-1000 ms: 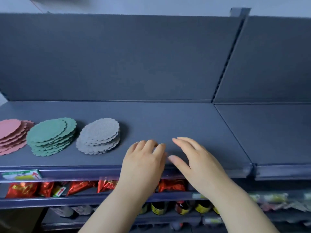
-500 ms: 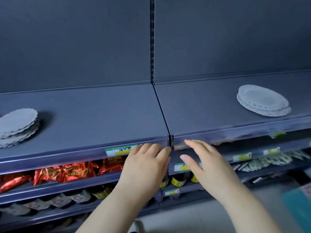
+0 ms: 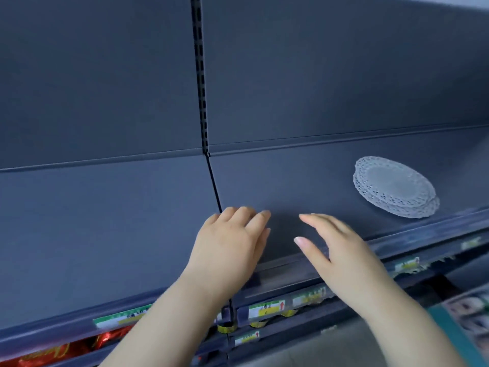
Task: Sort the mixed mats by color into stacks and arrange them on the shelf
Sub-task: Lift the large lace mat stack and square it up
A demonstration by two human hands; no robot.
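Lower left: red packets (image 3: 50,353) beneath the shelf (image 3: 105,223). Left hand (image 3: 227,250) over the near shelf edge, fingers loosely bent, holding nothing. Just beside: right hand (image 3: 344,258), fingers straight and apart, empty. Right: stack of white lace mats (image 3: 394,186) on the shelf, apart from both hands. Judged light, thin, floppy, tear-prone at the perforated rim; best lifted whole from under the near edge.

Two hands seen: left hand (image 3: 227,245), right hand (image 3: 341,250), both bare. Forearms (image 3: 158,327) bare too, uncovered right down to the bottom edge of view. Fingers slender, knuckles smooth. Nails short and rounded. Right thumbnail (image 3: 299,240) glossy and neatly trimmed. Right fingertips slightly blurred.
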